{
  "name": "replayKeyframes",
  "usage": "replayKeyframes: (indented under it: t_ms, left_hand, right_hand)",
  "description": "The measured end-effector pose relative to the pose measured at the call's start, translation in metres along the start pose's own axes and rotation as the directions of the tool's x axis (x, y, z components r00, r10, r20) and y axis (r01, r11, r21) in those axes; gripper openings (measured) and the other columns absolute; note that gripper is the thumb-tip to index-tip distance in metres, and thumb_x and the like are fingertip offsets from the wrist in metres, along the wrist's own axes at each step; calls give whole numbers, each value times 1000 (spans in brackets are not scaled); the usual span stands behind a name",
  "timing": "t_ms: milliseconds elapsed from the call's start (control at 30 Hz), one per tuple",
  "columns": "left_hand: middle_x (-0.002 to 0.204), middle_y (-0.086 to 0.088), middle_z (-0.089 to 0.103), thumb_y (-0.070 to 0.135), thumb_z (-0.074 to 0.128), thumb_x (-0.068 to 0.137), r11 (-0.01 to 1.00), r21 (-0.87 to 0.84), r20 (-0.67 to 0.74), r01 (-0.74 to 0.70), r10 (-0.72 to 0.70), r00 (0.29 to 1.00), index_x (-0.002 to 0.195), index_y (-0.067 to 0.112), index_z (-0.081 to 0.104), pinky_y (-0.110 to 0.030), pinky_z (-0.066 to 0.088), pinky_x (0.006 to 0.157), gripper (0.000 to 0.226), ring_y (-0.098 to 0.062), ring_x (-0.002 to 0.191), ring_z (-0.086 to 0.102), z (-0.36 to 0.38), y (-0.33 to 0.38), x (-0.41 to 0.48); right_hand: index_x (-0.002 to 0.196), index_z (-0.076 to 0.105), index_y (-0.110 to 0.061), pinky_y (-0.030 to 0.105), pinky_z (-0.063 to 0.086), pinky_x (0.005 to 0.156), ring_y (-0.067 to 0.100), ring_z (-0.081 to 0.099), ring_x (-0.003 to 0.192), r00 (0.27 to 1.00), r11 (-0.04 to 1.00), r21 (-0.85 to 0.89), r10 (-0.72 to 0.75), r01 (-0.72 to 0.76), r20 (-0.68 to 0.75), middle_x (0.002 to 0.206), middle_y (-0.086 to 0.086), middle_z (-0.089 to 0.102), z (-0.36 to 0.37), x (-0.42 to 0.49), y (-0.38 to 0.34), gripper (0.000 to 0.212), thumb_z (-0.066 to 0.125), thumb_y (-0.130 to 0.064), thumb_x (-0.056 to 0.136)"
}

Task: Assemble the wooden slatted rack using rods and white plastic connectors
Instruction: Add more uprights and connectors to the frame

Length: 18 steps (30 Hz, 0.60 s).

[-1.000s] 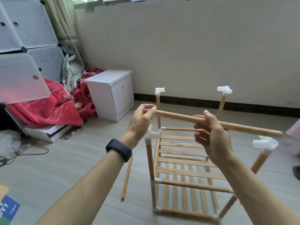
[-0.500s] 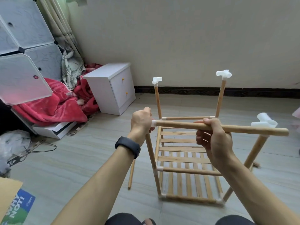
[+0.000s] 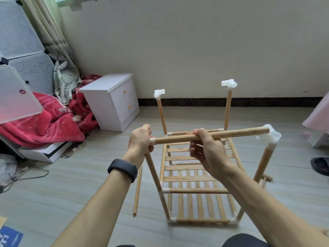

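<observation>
Wooden slatted rack point(image 3: 192, 177): part-built, standing on the floor point(image 3: 71, 184) short of its far edge; top rod point(image 3: 231, 133) gripped by right hand point(image 3: 204, 150); left hand point(image 3: 140, 139) clenched round near-left connector point(image 3: 152, 140). Risk: near-right post point(image 3: 263, 164) leans outward; forcing the rod into near-right connector point(image 3: 272, 138) may unseat its left end.

Both arms stretched out in front, left hand point(image 3: 140, 139) fisted round a connector point(image 3: 152, 140), right hand point(image 3: 207, 148) curled over the rod point(image 3: 240, 133).

Both forearms point(image 3: 99, 207) are bare, a black band point(image 3: 122, 169), perhaps a fitness tracker, circles the left wrist, and dark trousers point(image 3: 243, 240) show below.
</observation>
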State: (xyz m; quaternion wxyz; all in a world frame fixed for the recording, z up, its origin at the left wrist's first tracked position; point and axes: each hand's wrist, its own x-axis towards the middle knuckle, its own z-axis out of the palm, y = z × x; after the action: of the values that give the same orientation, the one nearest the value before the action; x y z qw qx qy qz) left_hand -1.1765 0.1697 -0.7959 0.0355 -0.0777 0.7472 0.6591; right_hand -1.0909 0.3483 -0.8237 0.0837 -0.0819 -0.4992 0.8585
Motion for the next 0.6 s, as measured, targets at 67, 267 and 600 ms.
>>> replayKeyframes:
  t_ms: [67,267,600]
  left_hand:
    - [59,-1,50,31,45,99,990,138,27,-42,38,999,69,16,49,-32,45,54,34,-18,51,48,-4,0,2]
    - [78,10,56,52,38,100,420,701,194,-577,666,720,83,31,52,-35,48,63,31,-16,74,58,5,8,-16]
    - [128,8,59,58,47,97,94,358,782,-929,513,354,141,32,42,-34,50,93,52,-12,112,57,159,24,-91]
  right_hand:
    - [79,79,-11,28,55,58,20,65,63,998,999,-24,48,-47,51,73,8,66,-4,-3,-4,25,73,-31,91]
    - [96,70,-13,27,54,60,19,66,62,982,897,-403,-190,179,14,72,2,69,-53,-45,-10,60,72,-70,77]
    - [112,53,-27,20,52,74,1,66,91,800,748,-599,-530,286,-279,101,-2,66,-134,-44,-68,45,46,-65,90]
